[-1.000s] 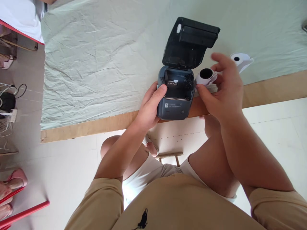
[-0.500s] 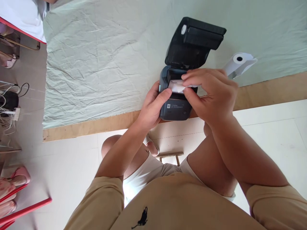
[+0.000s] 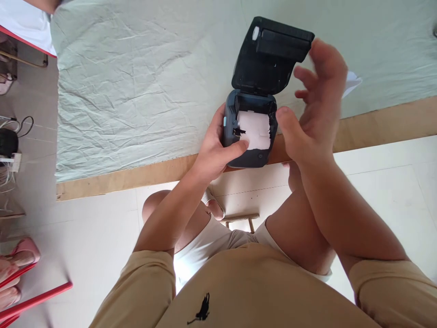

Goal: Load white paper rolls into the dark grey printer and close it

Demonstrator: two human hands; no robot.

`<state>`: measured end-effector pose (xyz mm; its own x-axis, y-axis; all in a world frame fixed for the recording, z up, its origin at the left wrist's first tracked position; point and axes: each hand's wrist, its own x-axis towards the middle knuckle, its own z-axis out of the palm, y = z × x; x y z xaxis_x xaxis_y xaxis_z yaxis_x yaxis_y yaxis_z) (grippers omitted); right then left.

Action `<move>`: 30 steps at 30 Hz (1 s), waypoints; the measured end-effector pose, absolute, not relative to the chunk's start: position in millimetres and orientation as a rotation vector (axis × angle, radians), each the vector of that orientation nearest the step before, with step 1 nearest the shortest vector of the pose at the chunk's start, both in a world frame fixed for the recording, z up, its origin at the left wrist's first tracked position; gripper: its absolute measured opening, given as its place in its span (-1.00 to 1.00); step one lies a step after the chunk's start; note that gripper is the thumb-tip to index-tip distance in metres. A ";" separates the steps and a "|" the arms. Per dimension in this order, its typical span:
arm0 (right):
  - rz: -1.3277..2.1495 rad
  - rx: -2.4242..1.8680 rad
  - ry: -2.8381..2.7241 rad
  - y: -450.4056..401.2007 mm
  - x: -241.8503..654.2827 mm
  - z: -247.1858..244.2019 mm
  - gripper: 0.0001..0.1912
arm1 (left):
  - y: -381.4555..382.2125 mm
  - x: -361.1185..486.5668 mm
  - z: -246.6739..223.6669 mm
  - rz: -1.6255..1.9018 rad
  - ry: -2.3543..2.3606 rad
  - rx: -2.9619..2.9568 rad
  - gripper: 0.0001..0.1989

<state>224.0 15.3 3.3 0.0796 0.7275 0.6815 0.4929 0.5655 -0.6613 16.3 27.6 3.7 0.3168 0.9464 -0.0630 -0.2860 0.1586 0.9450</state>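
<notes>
A dark portable label printer (image 3: 232,152) stands at the table's front edge with its black lid (image 3: 262,73) swung up and back. White paper (image 3: 255,130) lies in its bay and over the front edge of the body. My left hand (image 3: 218,148) grips the printer's left side, its thumb pressing on the paper's lower left corner. To the right of the printer, my right hand (image 3: 317,100) is open, fingers spread and holding nothing. Its fingertips are beside the lid's right corner; whether they touch it I cannot tell.
Behind my right hand, a white paper roll (image 3: 352,84) shows only in part. A wrinkled pale green cloth (image 3: 136,91) covers the wooden table (image 3: 136,175). Another person's arm (image 3: 44,3) is at the top left. Cables (image 3: 10,136) and red stool legs (image 3: 37,300) are on the left.
My right hand has let go of the paper and moved up and right towards the lid. The paper now lies flat across the printer's front, under my left thumb.
</notes>
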 end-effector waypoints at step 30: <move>0.725 -1.054 -1.621 12.2 234.9 -31.1 -0.32 | 24.8 23.1 14.2 1.004 0.831 0.796 -0.51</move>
